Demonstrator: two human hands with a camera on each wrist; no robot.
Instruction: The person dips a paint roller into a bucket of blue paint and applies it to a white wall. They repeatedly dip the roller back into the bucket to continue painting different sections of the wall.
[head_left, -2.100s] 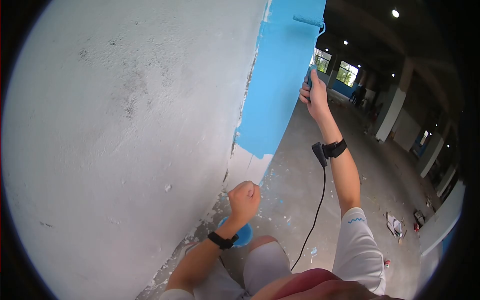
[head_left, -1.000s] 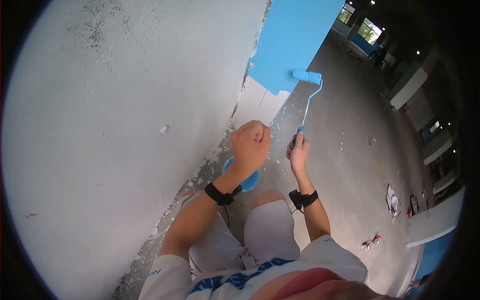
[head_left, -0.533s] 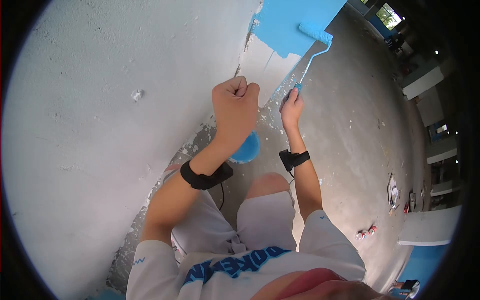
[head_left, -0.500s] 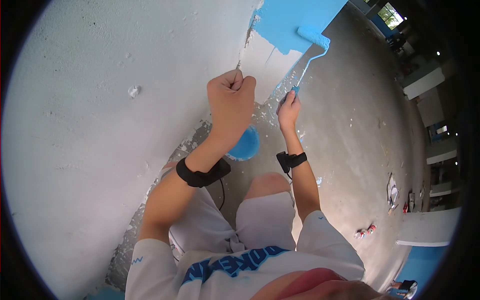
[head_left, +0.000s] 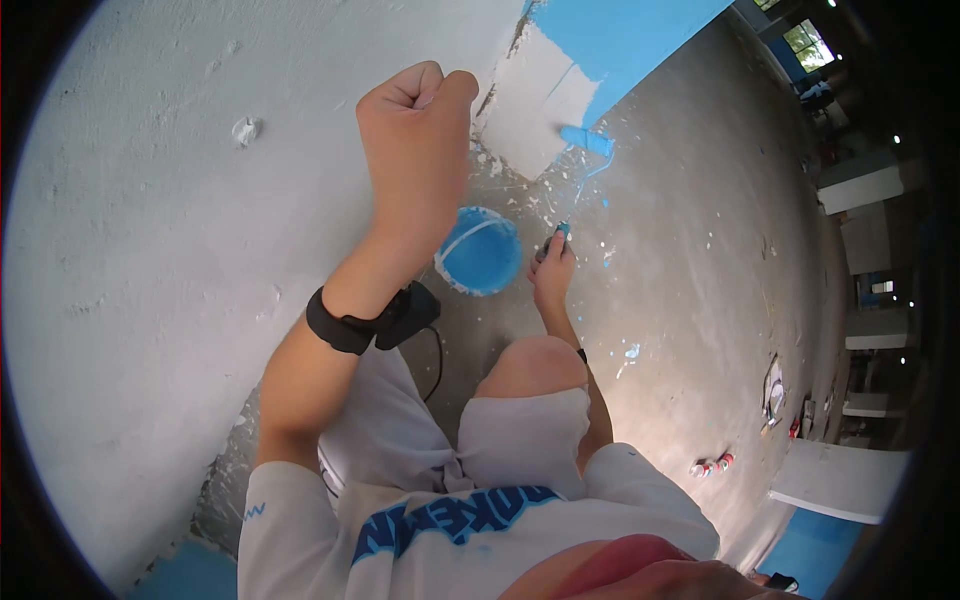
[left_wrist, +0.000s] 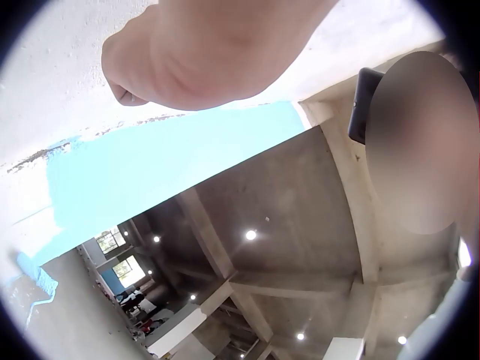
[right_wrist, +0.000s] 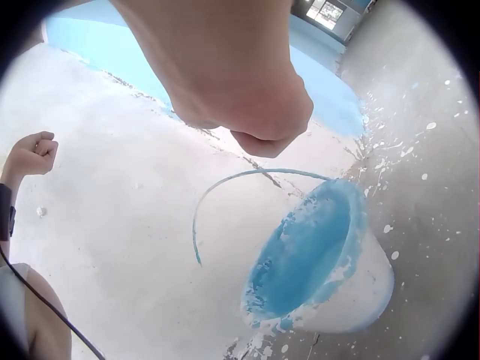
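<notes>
— Right hand: fingers curled tight round the handle of the paint roller, down low at the foot of the wall. Bucket of blue paint just beside, on the floor.
— Left hand?
— Balled in a fist, holding nothing, up near the wall.
— Much done?
— Blue higher up. White patch at the bottom left to paint, probably.

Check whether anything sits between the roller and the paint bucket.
Nothing visible does. The right hand grips the roller low by the wall's unpainted patch; the bucket stands open beside that hand, with only spattered floor between. The left hand is a raised fist, held clear.
</notes>
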